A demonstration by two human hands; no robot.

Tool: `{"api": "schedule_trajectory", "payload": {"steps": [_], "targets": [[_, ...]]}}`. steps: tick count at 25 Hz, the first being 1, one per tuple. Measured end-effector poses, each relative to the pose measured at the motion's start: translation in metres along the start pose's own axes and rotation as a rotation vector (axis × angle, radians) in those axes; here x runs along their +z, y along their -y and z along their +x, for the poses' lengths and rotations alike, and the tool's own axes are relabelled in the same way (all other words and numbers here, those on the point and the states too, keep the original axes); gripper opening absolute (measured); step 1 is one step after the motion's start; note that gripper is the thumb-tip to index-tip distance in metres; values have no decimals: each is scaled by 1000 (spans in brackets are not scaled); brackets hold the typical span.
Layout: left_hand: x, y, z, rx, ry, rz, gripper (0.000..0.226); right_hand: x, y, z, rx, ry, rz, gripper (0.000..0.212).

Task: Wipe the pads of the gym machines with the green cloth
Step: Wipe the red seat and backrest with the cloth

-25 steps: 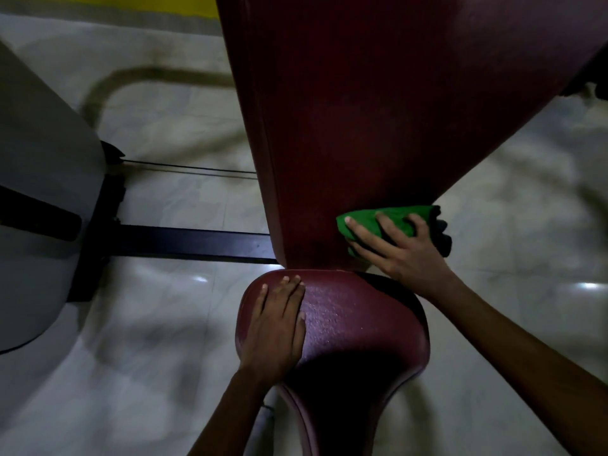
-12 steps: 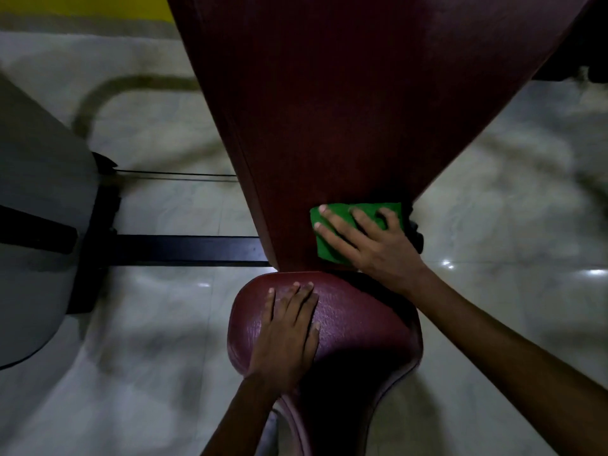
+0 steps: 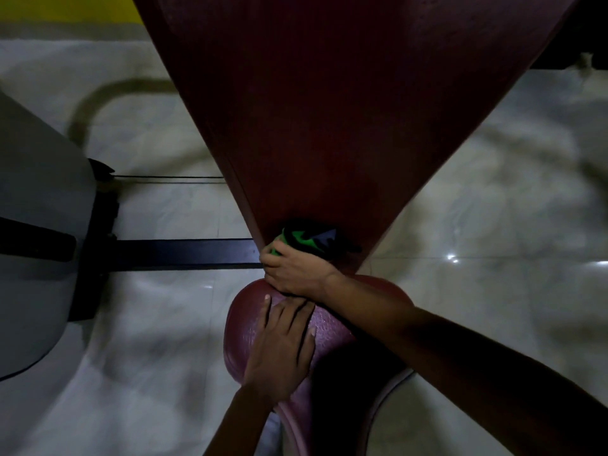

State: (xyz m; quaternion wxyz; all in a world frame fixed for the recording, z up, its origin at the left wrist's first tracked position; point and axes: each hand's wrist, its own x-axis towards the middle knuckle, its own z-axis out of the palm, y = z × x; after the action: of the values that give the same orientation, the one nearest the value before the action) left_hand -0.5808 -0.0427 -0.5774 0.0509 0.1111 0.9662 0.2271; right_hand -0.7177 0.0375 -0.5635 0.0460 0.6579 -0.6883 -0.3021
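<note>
The right hand point(image 3: 296, 268) bunches the green cloth point(image 3: 297, 243) against the backrest pad's point(image 3: 329, 126) narrow foot to scrub it; the left hand point(image 3: 279, 350) lies spread flat on the seat pad point(image 3: 240, 340), likely for support.

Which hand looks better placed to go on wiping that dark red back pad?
The right hand: it grips the green cloth against the back pad. The left hand lies flat on the seat pad, holding nothing.
</note>
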Motion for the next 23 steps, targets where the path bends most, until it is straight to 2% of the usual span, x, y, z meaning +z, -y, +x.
{"api": "schedule_trajectory", "payload": {"steps": [4, 8, 12, 15, 16, 19, 23], "targets": [[0, 2, -2, 9, 35, 27, 46, -5, -8, 0, -9, 109, 61, 34], [1, 0, 1, 30, 45, 116, 46, 2, -6, -20, 0, 154, 41, 34], [2, 1, 3, 34, 20, 153, 46, 14, -11, -48, 41, 180, 58, 20], [-1, 1, 3, 48, 14, 180, 46, 25, -5, -77, 54, 212, 74, 17], [-1, 0, 3, 51, 10, 186, 46, 29, -5, -94, 101, 184, 74, 16], [2, 1, 2, 51, 2, 206, 46, 43, -14, -155, 356, -41, 146, 20], [-12, -8, 8, 133, -2, 184, 47, 32, -29, -194, 796, -58, 427, 69]]}}
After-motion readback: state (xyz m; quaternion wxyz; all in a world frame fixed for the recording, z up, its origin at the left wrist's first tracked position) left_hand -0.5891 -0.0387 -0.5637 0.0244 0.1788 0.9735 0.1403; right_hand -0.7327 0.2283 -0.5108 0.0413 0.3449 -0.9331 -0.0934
